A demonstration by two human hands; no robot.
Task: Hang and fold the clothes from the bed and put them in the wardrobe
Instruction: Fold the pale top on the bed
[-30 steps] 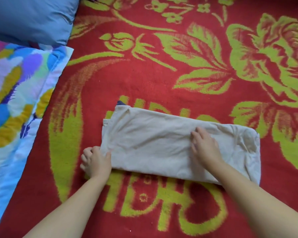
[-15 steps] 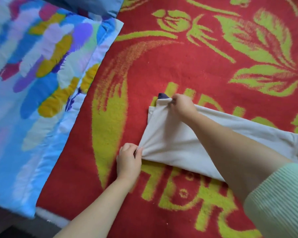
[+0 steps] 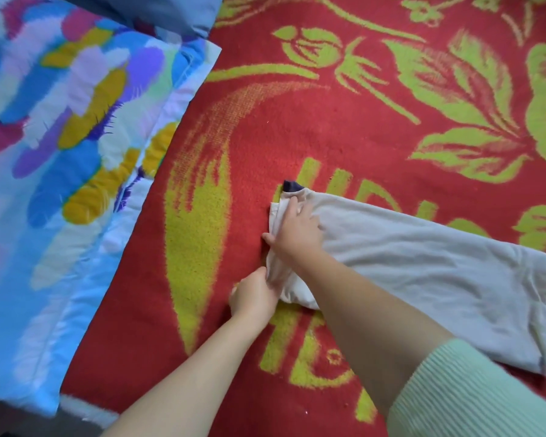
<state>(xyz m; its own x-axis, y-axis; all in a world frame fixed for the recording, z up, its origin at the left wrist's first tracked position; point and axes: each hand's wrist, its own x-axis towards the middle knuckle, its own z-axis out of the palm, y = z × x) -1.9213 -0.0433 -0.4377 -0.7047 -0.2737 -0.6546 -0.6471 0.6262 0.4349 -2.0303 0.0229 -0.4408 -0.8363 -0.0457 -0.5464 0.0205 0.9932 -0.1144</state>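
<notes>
On the red and green blanket [image 3: 344, 127], seen from the head camera, the cream garment [image 3: 423, 263] lay folded into a long strip, its long axis running from the near-left end out toward the right edge of the view. Both hands worked at that left short end: the left hand [image 3: 254, 298] had its fingers curled round the near corner, gripping the cloth, while the right hand [image 3: 297, 230] crossed over, fingers closed on the upper part of the same edge just below a dark collar tip [image 3: 290, 185]. The rest of the strip stretched away to the right of both hands, so the next fold likely meant carrying this end rightward along the long axis. A multicoloured pillow [image 3: 70, 137] lay well apart at the left.
</notes>
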